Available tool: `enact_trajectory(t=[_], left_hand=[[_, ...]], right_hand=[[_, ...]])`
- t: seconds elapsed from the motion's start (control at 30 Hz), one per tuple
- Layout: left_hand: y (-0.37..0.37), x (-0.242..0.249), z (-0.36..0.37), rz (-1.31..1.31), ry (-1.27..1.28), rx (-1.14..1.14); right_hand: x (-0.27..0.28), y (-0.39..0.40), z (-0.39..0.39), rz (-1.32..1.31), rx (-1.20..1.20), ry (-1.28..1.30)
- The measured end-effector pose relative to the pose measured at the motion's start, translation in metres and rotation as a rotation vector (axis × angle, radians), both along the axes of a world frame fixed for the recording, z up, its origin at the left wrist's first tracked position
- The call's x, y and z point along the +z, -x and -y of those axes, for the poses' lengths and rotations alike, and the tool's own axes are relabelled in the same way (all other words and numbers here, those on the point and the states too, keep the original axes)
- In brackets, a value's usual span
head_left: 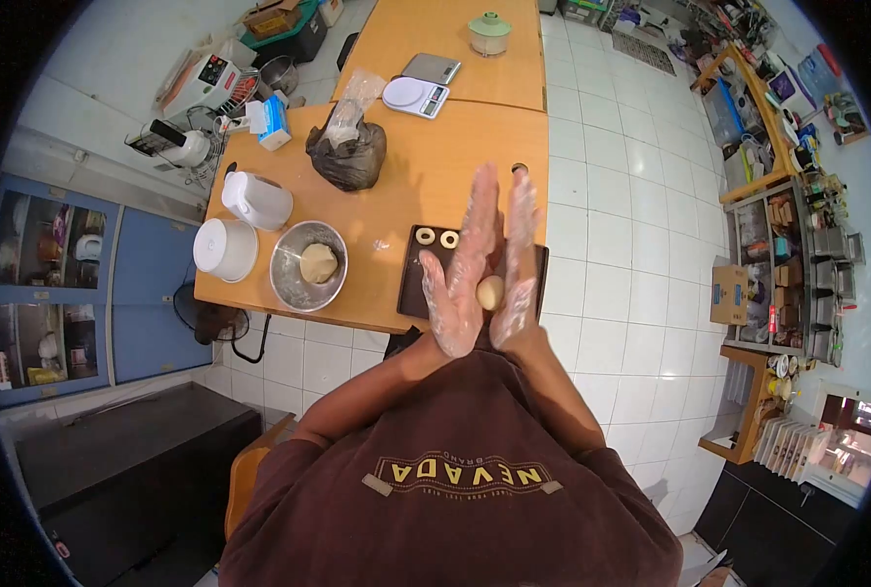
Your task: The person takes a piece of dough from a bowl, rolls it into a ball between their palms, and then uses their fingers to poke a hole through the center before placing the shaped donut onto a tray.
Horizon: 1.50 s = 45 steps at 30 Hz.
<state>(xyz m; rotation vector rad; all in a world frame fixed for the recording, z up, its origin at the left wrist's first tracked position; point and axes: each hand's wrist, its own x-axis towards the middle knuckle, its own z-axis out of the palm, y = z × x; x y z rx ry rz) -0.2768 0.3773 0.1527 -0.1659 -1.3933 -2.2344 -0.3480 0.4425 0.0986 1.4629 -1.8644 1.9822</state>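
Note:
My left hand (458, 284) and my right hand (520, 279) are raised over the near edge of the table, palms facing each other, fingers stretched forward. Both look covered in thin clear plastic gloves with whitish smears. A small pale dough ball (491, 293) is held between the palms, near their lower part. Below the hands lies a dark baking tray (414, 284), partly hidden by them. Dough rings (425, 236) sit in its far left corner. To the left, a metal bowl (284, 277) holds a larger lump of dough (318, 264).
Beside the bowl stand a white tub (224, 250) and a white pitcher (258, 201). Farther back are a dark plastic bag (349, 158), a white kitchen scale (408, 95), a flat grey scale (431, 68) and a green-lidded container (489, 37). Shelves (778, 264) line the right wall.

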Motion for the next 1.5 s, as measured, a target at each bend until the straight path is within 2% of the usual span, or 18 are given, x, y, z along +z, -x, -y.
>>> enact_trajectory(t=[0.13, 0.17, 0.27, 0.3, 0.33, 0.4, 0.47, 0.5, 0.53, 0.57, 0.67, 0.83, 0.93, 0.97, 1.07, 1.23, 1.5], left_hand=[[0.001, -0.044, 0.008, 0.191, 0.003, 0.044], [-0.004, -0.060, 0.009, 0.195, -0.075, -0.051], [-0.004, -0.043, 0.008, -0.018, 0.383, 0.045], [-0.005, -0.035, 0.009, -0.074, 0.467, 0.045], [-0.005, -0.028, 0.011, -0.061, 0.440, 0.049], [-0.004, -0.017, 0.017, -0.035, 0.389, 0.063], [0.002, -0.016, 0.020, 0.079, 0.167, 0.083], [0.003, -0.018, 0.021, 0.124, 0.044, 0.070], [0.004, -0.023, 0.021, 0.170, -0.079, 0.056], [0.005, -0.047, 0.023, 0.143, -0.140, 0.029], [-0.007, -0.045, 0.014, 0.197, -0.201, -0.174], [-0.001, -0.028, 0.016, 0.133, -1.017, -0.449], [-0.004, -0.032, 0.026, 0.128, -1.140, -0.495], [-0.004, -0.040, 0.028, -0.012, -1.274, -0.582], [-0.006, -0.021, 0.032, 0.118, -1.097, -0.402], [-0.004, -0.021, 0.037, 0.065, -0.942, -0.355], [-0.007, -0.016, 0.037, 0.026, -0.838, -0.326]], right_hand=[[0.008, -0.025, -0.001, -0.001, 0.094, 0.023], [0.018, -0.022, -0.001, 0.014, 0.096, 0.046], [0.031, -0.021, 0.005, 0.376, 0.036, 0.192], [0.055, -0.029, 0.013, 0.568, 0.016, 0.279], [0.080, -0.036, 0.021, 0.756, -0.004, 0.366], [0.074, -0.037, 0.025, 0.722, 0.004, 0.347], [-0.003, -0.030, 0.018, 0.279, 0.052, 0.134], [-0.022, -0.032, 0.016, 0.162, 0.078, 0.096], [-0.021, -0.035, 0.013, 0.120, 0.094, 0.076], [-0.019, -0.036, 0.011, 0.112, 0.095, 0.070], [0.005, -0.028, 0.013, 0.115, 0.070, 0.081], [0.038, -0.014, 0.011, 0.090, -0.023, 0.071], [0.052, -0.013, -0.001, 0.012, -0.126, 0.022], [0.055, -0.013, -0.007, -0.022, -0.162, -0.011], [0.053, -0.003, -0.026, -0.148, -0.253, -0.223], [0.043, -0.015, -0.030, -0.223, -0.270, -0.451], [0.031, -0.030, -0.024, -0.246, -0.244, -0.401]])
